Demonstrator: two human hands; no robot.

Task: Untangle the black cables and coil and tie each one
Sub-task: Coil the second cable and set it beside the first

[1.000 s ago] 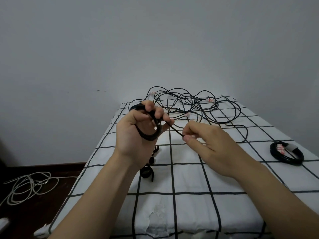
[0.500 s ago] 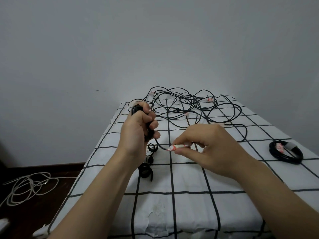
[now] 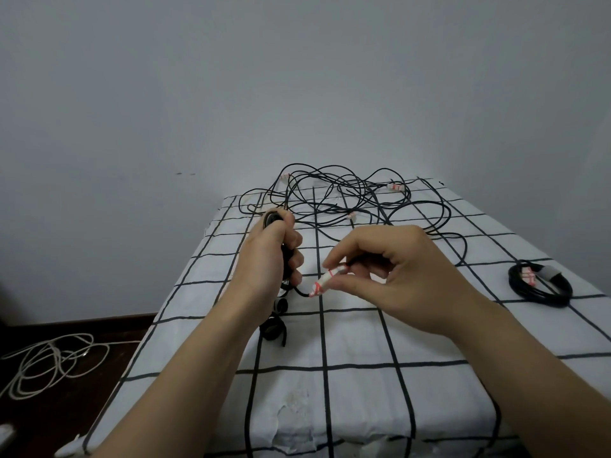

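The left hand [image 3: 264,262] grips a coiled black cable [image 3: 271,219] so its loops cannot spring apart, while the right hand [image 3: 400,279] pinches its white-taped end [image 3: 325,280], probably to tuck it in, the tangle of black cables [image 3: 344,200] lying beyond on the checked tablecloth [image 3: 363,342].

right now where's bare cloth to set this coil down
Bare: cloth between the forearms at the front edge, and between the right hand and the tied coil. Crowded: the far-end tangle, the straps by the left hand.

Tangled cables [image 3: 344,196] on table [image 3: 363,385] far end; tied coil [image 3: 542,294] at right edge.
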